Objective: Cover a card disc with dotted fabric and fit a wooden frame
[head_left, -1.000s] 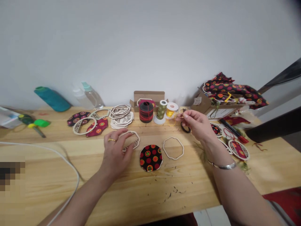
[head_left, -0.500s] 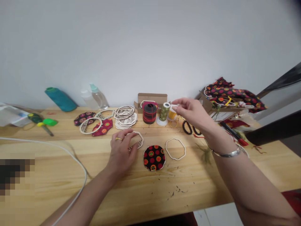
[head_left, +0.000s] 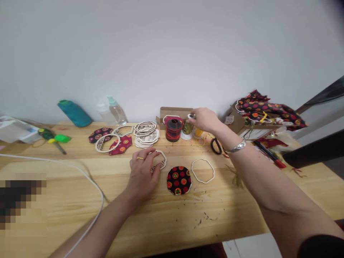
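Observation:
My left hand rests on the table, its fingers and thumb closed over the left part of a small pale openwork frame. Right of it lies a scalloped piece covered in black cloth with red and orange flower rounds. Beyond that is a thin pale outline ring. My right hand reaches to the back, fingertips closed round the top of an olive-green thread spool. A black and red thread spool stands left of it; a yellow thread spool is partly hidden under my right hand.
Stacked openwork frames and patterned cloth pieces lie at back left. A teal thread cone, bottles and green-handled snips are farther left. Scissors and a cardboard box of cloth are right. A white cable crosses the left.
My right hand has moved left and farther back, from above the yellow spool to the top of the olive-green one. My left hand stays on the frame. The view has shifted slightly.

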{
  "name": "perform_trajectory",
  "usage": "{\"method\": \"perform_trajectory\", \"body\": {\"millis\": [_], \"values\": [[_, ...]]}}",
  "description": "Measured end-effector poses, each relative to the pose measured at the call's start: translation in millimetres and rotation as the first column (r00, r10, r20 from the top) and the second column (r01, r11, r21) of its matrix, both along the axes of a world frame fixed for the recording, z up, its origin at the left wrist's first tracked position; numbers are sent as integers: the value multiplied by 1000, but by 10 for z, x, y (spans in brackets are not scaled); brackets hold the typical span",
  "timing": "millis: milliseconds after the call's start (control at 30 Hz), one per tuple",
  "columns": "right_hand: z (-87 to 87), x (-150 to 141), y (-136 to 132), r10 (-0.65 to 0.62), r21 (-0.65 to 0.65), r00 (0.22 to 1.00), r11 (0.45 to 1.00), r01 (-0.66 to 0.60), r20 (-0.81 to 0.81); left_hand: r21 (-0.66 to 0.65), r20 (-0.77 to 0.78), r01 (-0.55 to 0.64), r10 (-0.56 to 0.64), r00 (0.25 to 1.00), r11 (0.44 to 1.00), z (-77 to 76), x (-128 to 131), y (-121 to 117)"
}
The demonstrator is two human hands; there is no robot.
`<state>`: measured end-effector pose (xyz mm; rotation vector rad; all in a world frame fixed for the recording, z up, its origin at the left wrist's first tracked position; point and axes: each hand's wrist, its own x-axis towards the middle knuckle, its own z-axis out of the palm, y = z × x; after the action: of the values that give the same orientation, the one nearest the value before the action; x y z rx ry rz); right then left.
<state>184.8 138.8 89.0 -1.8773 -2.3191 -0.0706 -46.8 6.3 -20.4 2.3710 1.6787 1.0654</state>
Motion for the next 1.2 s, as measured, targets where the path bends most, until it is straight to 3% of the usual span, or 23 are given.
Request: {"method": "perform_trajectory", "body": {"millis": [367, 700, 1067, 1200], "values": [[-49, 120, 69, 77, -18, 993, 997, -79, -87, -25, -10, 4, -4, 1000, 1000, -11, 0, 0], [-92, 22, 41, 64, -9, 995, 998, -65, -71, -17, -25, 0, 0, 1000, 1000, -20, -7, 13], [2, 109, 10, 27, -104, 993, 994, -39, -113, 21, -27, 14, -13, 1000, 1000, -23, -7, 12], [175, 98, -46, -5, -105, 979, 994, -17, -205, 27, -23, 8, -7, 1000, 1000, -14, -4, 13]]}}
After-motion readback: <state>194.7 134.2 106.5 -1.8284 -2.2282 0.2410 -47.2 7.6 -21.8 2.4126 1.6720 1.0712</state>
